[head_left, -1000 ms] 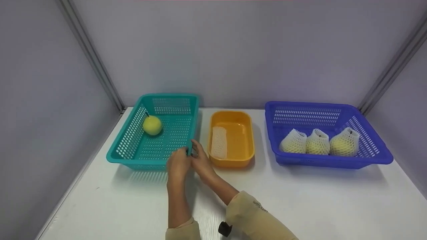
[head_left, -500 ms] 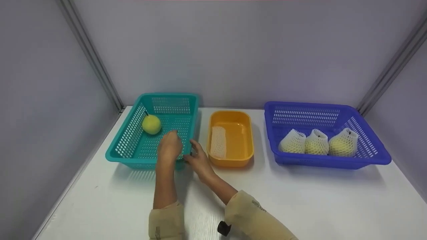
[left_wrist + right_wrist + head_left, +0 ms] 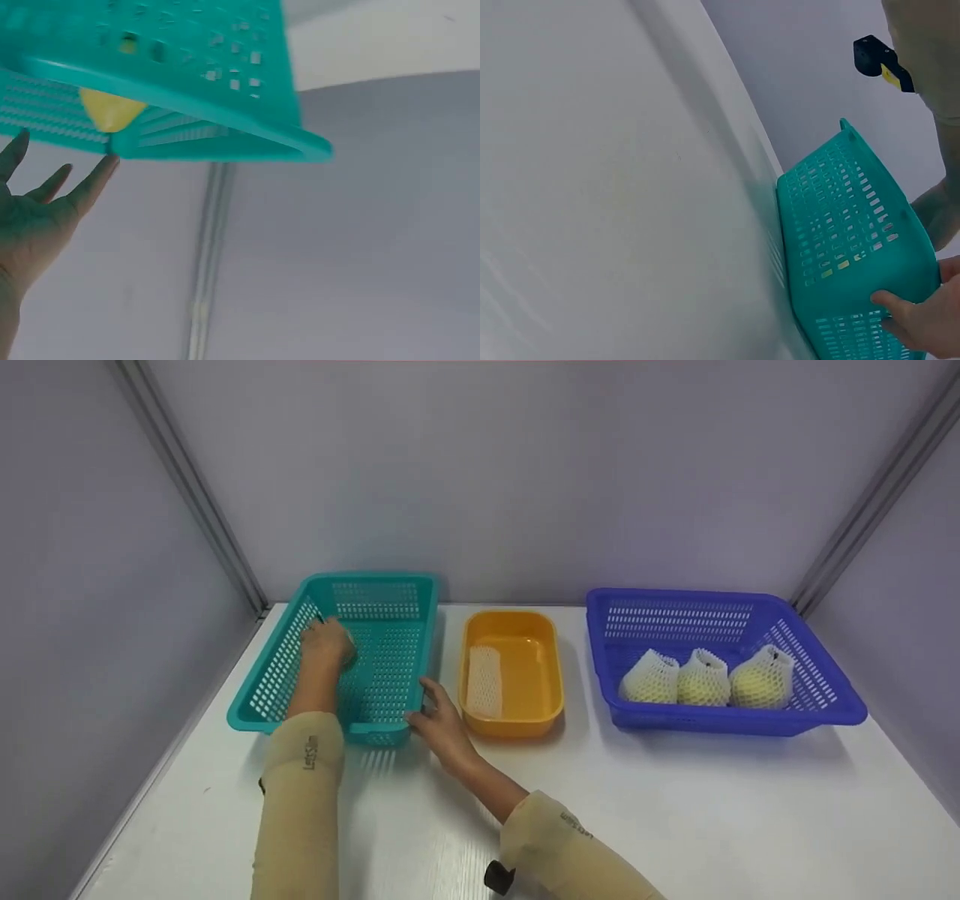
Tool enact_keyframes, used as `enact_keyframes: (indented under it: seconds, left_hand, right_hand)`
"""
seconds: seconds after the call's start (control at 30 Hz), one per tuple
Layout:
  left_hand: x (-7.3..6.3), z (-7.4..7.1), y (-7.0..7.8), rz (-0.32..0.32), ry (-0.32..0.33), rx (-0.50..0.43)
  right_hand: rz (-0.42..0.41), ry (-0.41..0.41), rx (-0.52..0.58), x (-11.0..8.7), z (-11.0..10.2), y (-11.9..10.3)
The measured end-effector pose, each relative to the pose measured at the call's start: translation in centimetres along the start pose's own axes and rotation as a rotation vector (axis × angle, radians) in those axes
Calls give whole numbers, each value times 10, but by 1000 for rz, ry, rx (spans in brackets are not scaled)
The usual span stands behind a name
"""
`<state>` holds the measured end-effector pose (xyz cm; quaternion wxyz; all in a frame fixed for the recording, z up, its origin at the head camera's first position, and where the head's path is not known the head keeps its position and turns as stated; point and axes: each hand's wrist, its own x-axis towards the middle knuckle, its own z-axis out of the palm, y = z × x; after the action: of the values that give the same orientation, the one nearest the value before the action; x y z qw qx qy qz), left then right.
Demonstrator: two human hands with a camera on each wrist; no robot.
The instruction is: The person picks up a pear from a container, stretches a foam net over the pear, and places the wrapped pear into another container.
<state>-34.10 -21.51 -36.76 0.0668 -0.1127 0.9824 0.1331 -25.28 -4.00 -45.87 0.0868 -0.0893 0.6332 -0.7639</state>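
A bare yellow pear [image 3: 112,111] sits at the left side inside the teal basket [image 3: 386,726]. My left hand [image 3: 325,642] reaches over the basket's front edge and covers most of the pear in the head view. Seen from the left wrist, its fingers are spread, one fingertip close to the pear's stem. At the basket's front right corner, my right hand [image 3: 444,729] grips the rim, and the right wrist view has the thumb [image 3: 891,301] against the outer wall.
An orange tub [image 3: 534,690] with a flattened white foam net [image 3: 485,682] inside stands right of the teal basket. Farther right, a purple basket [image 3: 735,720] holds three pears in foam nets, among them the rightmost pear [image 3: 759,684]. Walls border the table.
My left hand has left the basket's front right corner and moved left and away from me to the pear. The right hand stays at the corner.
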Motion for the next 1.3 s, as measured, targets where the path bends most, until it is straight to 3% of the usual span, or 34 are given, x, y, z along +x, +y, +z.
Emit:
enact_keyframes:
  seconds: [0.13, 0.3, 0.6, 0.9, 1.17, 1.3]
  left_hand:
    - [10, 5, -16, 16, 1, -46]
    - [14, 10, -25, 66, -4, -94]
    - [12, 8, -16, 100, 3, -197]
    - [23, 13, -2, 86, 37, -100]
    - [29, 9, 7, 66, -56, -17]
    - [31, 12, 5, 55, -56, -25]
  right_hand:
    - [13, 12, 21, -1, 1, 0]
    - [20, 49, 74, -3, -3, 3]
    - [63, 92, 104, -7, -7, 4]
    - [53, 105, 103, -6, -10, 2]
    - [42, 122, 38, -5, -13, 4]
    - [48, 128, 28, -7, -11, 4]
